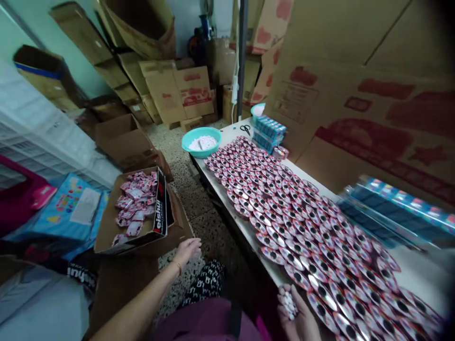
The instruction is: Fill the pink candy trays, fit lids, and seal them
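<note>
Cupped right hand holds white pellets; pink oval packs lie at twelve o'clock, their spread running roughly eleven-to-five; left hand, seemingly empty, fingers extended, is farther, at ten.

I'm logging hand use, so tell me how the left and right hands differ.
The right hand cups small white pieces; the left hand shows nothing held. The left hand is near the open box; the right hand is at the table's edge. Both are bare.
</note>
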Motion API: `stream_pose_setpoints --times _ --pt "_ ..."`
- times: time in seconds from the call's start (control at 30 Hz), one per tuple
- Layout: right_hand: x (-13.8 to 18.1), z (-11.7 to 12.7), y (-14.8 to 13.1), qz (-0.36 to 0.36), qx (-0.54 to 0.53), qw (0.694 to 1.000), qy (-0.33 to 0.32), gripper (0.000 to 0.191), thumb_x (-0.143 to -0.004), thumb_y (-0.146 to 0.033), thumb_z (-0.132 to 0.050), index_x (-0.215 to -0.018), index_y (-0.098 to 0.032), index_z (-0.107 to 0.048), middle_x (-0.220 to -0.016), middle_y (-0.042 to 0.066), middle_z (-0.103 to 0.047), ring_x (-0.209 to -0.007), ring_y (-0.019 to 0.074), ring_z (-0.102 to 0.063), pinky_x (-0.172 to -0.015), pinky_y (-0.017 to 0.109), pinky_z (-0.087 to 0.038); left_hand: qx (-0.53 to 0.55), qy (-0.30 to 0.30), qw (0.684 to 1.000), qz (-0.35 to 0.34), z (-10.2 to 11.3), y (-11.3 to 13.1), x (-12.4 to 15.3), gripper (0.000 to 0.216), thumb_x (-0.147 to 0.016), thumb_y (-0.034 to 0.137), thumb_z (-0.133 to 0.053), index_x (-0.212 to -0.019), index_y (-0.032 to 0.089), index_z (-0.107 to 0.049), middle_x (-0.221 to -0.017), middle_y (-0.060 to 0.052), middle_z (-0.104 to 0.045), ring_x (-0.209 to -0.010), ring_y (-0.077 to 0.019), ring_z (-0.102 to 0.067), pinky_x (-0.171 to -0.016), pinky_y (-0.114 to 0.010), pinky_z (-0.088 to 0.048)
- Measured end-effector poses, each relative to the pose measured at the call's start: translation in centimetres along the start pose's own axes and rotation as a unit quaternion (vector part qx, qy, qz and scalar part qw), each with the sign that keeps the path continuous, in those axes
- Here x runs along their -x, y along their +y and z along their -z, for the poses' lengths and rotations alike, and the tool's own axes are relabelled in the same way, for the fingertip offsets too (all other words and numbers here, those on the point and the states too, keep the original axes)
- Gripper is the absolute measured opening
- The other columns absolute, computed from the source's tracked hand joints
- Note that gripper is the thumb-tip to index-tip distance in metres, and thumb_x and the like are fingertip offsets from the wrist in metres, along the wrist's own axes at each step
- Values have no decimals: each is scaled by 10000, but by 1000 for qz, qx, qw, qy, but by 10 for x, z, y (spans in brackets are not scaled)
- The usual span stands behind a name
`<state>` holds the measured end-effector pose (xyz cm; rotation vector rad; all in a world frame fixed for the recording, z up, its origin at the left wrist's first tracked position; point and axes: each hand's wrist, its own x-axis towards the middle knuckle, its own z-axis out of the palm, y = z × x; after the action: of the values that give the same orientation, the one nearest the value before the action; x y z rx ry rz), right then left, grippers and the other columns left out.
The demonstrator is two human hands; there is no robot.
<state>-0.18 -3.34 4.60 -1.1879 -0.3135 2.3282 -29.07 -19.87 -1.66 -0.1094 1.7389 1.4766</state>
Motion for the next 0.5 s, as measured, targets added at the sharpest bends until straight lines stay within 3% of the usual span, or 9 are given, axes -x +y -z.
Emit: stream_pose_setpoints --times 0.1,0.2,0.27,0.37,0.5 --pt "-35 -55 -1 11 47 999 1 229 -562 -189 -695 -751 -157 -569 -631 -22 -581 -494 60 -523 -371 128 -410 87 -13 996 -9 14 38 -38 401 -671 381 -569 -976 122 -552 -971 -135 -605 -739 -144 -598 -698 -267 -436" --pt "-87 -134 8 44 71 996 8 230 -565 -202 -689 -759 -156 -574 -647 -9 -596 -506 70 -539 -380 130 -429 142 -27 988 -47 35 92 -102 398 -680 366 -573 -996 127 -531 -964 -138 -600 -759 -143 -596 -719 -270 -432" --pt "-131 -204 18 54 92 994 -13 203 -579 -220 -673 -743 -152 -573 -627 -9 -589 -497 74 -537 -380 137 -428 157 -35 985 -61 49 133 -151 391 -687 365 -568 -997 130 -526 -956 -133 -599 -761 -142 -593 -717 -270 -432" --pt "-203 -332 31 67 139 985 -81 155 -620 -255 -627 -713 -147 -566 -599 -12 -571 -487 79 -528 -396 156 -425 163 -39 984 -65 68 196 -219 378 -697 372 -557 -984 128 -527 -938 -125 -597 -749 -140 -590 -698 -264 -434" --pt "-299 -496 40 158 229 951 -133 217 -684 -342 -542 -786 -152 -554 -680 15 -600 -603 118 -572 -499 210 -452 188 -44 978 -76 91 271 -285 357 -703 344 -557 -989 133 -519 -919 -114 -597 -736 -139 -589 -687 -265 -436"
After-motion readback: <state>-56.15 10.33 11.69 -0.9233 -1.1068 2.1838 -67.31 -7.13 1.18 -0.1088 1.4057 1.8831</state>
